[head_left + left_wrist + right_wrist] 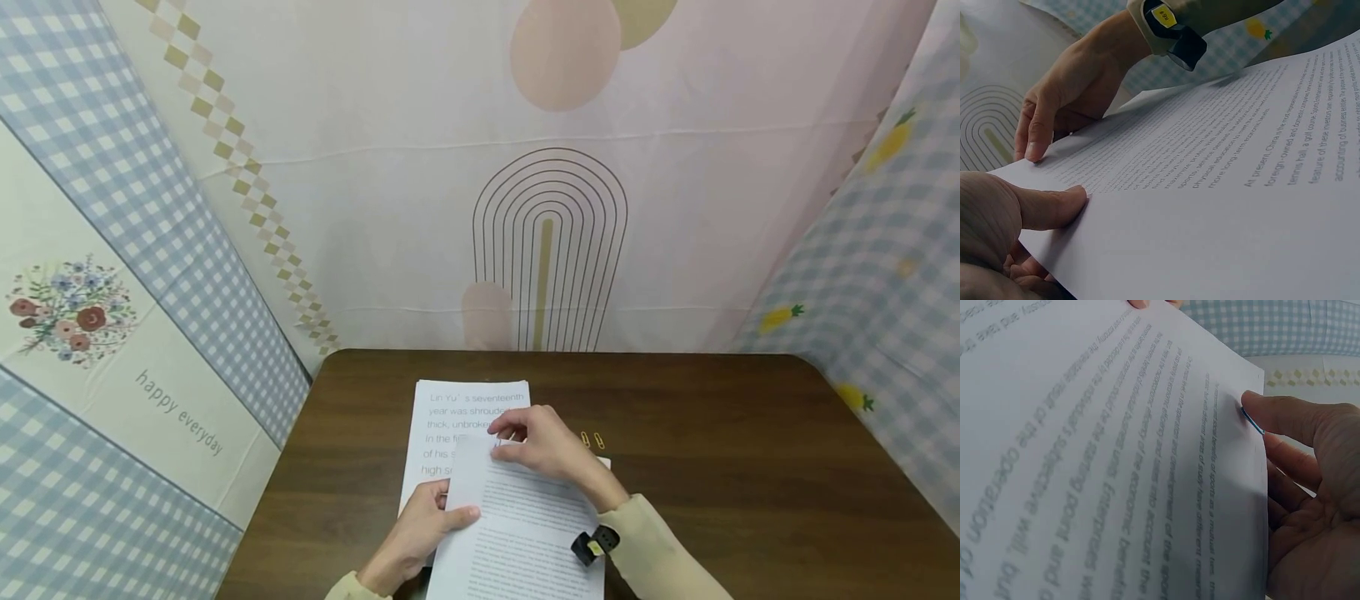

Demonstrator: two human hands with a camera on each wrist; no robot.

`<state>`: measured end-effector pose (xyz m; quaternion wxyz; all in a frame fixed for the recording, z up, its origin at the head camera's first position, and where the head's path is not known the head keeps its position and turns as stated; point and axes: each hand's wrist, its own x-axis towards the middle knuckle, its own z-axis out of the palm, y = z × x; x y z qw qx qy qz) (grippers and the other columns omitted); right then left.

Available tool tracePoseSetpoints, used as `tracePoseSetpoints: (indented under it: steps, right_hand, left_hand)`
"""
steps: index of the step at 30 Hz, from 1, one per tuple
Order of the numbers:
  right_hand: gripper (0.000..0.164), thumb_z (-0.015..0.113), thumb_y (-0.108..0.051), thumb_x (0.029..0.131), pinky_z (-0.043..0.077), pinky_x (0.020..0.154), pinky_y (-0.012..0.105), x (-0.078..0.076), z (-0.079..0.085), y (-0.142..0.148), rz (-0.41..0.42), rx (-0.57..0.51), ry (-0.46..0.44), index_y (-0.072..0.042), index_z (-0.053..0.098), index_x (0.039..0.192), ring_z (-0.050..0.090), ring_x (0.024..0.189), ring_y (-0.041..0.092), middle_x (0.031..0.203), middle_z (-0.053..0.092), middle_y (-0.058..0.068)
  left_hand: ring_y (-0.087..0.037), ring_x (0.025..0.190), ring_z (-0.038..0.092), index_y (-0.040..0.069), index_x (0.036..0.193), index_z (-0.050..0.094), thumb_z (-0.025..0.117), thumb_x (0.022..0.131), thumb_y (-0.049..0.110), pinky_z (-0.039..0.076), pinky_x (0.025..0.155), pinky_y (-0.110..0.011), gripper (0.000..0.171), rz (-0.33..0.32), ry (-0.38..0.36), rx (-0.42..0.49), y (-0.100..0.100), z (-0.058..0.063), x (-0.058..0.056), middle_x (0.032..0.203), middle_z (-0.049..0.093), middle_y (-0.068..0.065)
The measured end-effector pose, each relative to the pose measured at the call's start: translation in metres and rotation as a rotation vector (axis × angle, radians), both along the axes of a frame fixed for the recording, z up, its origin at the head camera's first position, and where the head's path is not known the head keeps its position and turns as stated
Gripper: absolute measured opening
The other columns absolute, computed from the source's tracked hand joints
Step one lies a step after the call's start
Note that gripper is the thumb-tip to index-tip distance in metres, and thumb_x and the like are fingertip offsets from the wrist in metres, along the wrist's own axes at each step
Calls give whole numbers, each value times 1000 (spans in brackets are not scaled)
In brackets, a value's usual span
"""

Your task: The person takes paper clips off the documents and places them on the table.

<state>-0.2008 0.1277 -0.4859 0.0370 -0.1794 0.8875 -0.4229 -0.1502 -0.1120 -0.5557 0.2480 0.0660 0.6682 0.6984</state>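
Note:
My left hand (427, 529) grips the left edge of printed sheets (536, 533), thumb on top and fingers underneath. At their top edge my right hand (543, 442) pinches a small blue paper clip (1252, 420) between thumb and fingers. The clip sits over the paper's edge; how far it is pushed on is hidden by the thumb. In the left wrist view the raised sheets (1222, 231) slant between both hands. Behind them on the table lies a stack of large-print pages (472, 392), partly covered.
Two yellow paper clips (592, 440) lie on the brown wooden table (712, 467), right of the right hand. A patterned cloth (397, 250) hangs behind the table, with checked cloths (862, 300) at the sides. A black device (596, 544) is strapped to the right wrist.

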Motion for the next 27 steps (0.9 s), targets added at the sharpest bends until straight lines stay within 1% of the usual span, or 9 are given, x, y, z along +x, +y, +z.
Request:
tracePoseSetpoints:
  steps: [8,16,24,27]
  right_hand:
    - [16,87,-6,89,51,76,20,0,-2,-5,-26,15,-6,-12,83,103,62,84,10,95,78,-1]
    - [13,84,-5,91,51,75,21,2,-3,-9,-61,19,-40,-11,84,103,62,83,11,98,80,1]
    - [15,83,-4,92,53,75,21,2,-4,-11,-49,2,-48,-12,84,104,64,83,9,99,80,1]
    - [16,84,-2,91,54,75,21,1,-5,-11,-55,-12,-64,-11,84,104,65,83,9,98,80,0]
  left_hand:
    - [-17,83,80,-14,125,67,74,96,1,66,72,-28,33,-3,0,-17,0,1,0,100,83,-11]
    - [-20,85,81,-12,125,67,74,96,2,67,73,-31,33,-11,5,-34,-1,2,0,102,83,-14]
    - [-20,86,81,-13,126,67,73,96,0,67,75,-30,33,-7,6,-38,-1,0,0,105,83,-16]
    - [-19,84,80,-13,125,67,73,96,-1,67,74,-30,32,1,6,-49,-1,-1,0,103,83,-15]
